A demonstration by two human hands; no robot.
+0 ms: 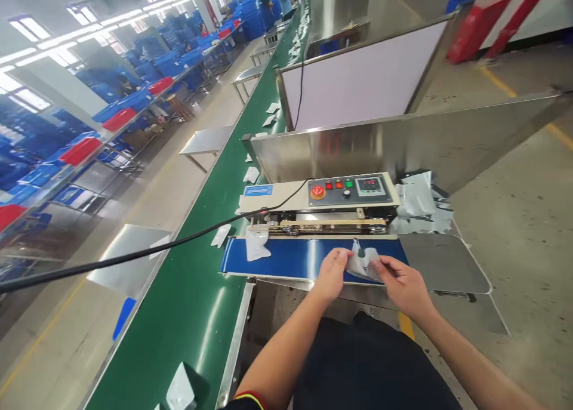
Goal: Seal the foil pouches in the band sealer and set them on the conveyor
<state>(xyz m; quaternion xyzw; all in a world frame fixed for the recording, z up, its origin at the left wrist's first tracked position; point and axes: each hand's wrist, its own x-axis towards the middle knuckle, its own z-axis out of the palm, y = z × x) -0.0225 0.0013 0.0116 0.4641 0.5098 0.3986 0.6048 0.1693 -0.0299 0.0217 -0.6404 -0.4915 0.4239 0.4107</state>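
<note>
- A green conveyor belt (188, 314) runs alongside the left of the band sealer (317, 201).
- A heap of silver pouches (416, 199) lies just right of the sealer.
- A blue feed belt (286, 259) runs along the sealer's front, with a loose pouch (257, 244) at its left end.
- Over that belt, in front of the sealer, the left hand (331, 273) and right hand (400, 284) are both closed, pinching a foil pouch (363, 261) between them.
</note>
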